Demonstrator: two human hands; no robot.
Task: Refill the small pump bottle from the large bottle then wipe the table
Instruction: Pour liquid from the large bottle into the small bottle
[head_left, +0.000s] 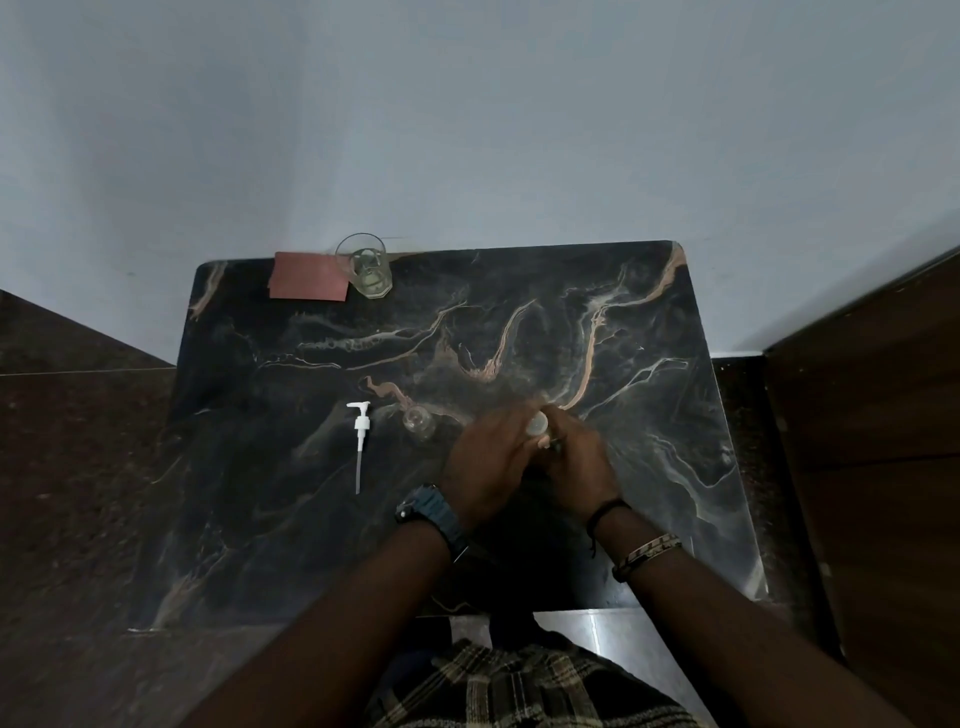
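Note:
On the dark marble table (291, 519), both my hands are wrapped around the large bottle, of which only the pale cap end (537, 424) shows between my fingers. My left hand (485, 470) grips it from the left and my right hand (576, 462) from the right. Just left of my hands stands the small clear bottle (418, 422), open and without its pump. The white pump head with its dip tube (360, 441) lies flat on the table further left.
A reddish-brown cloth (308, 282) lies at the table's far left edge, with a clear glass (365, 266) beside it against the grey wall. Dark floor surrounds the table, and a brown wooden panel (872, 467) stands to the right.

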